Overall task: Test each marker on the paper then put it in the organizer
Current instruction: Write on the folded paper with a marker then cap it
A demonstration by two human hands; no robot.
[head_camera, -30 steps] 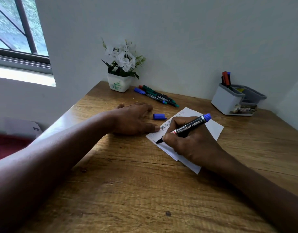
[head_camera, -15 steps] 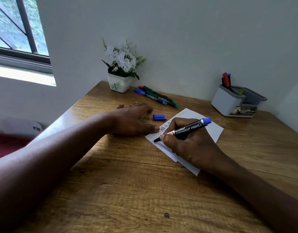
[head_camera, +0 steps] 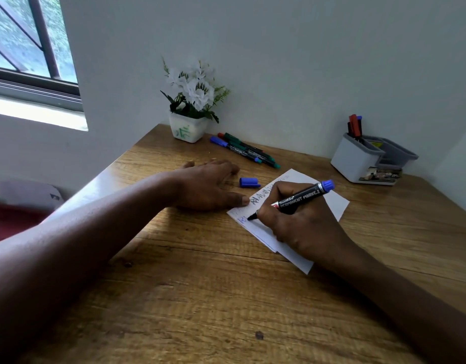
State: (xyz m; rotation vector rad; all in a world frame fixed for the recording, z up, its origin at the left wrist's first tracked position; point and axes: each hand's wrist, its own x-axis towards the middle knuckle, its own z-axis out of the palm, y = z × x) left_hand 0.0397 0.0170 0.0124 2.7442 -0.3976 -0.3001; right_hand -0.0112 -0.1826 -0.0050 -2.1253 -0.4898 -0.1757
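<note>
My right hand point(head_camera: 302, 224) grips a black permanent marker with a blue end point(head_camera: 302, 197), its tip pressed on the near left part of the white paper point(head_camera: 334, 203), where blue strokes show. My left hand point(head_camera: 205, 185) lies flat on the desk with its fingers spread, and the thumb tip holds down the paper's left edge. The marker's blue cap point(head_camera: 249, 182) lies on the desk just beyond that hand. Several capped markers point(head_camera: 246, 151) rest at the back near the wall. The grey and white organizer point(head_camera: 358, 161) stands at the back right with a red and a blue marker point(head_camera: 354, 126) upright in it.
A white pot of artificial flowers point(head_camera: 191, 109) sits in the back left corner of the wooden desk point(head_camera: 200, 298). The wall runs close behind the markers and organizer. A window is at the upper left, and something red lies below the desk's left edge.
The marker tip has shifted left and toward me on the paper, leaving fresh blue strokes. My left hand has stayed in place.
</note>
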